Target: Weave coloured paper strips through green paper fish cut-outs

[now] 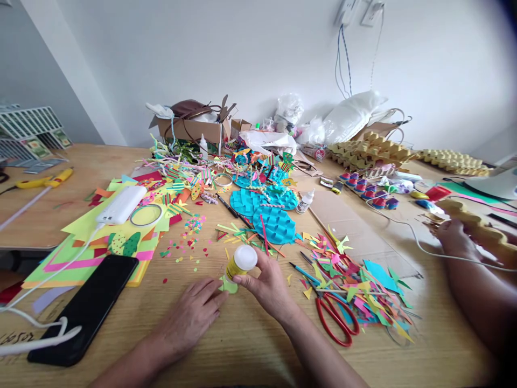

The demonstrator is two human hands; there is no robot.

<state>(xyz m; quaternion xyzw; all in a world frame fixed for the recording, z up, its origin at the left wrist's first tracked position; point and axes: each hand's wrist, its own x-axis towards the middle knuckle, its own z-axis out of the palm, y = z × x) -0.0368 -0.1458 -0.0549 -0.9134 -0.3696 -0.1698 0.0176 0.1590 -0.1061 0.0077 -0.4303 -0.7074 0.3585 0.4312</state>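
My right hand (269,283) is closed around a glue stick (235,267) with a yellow label and a whitish end pointing up. Its lower end meets a small light-green paper piece (230,285) on the wooden table. My left hand (194,307) lies low on the table, fingers stretched out, fingertips at the paper's left edge. To the right of my hands are red-handled scissors (337,318) beside a heap of coloured paper scraps (359,288). Just beyond my hands lie blue textured paper shapes (277,223) and thin paper strips.
A black phone (86,310) and a white power bank (121,205) with its cable lie left, around stacked coloured paper (52,264). A white glue bottle (306,201) stands beyond. Another person's hand (456,240) holds an egg-carton piece (476,223) at right. A cardboard box (189,132) is at the back.
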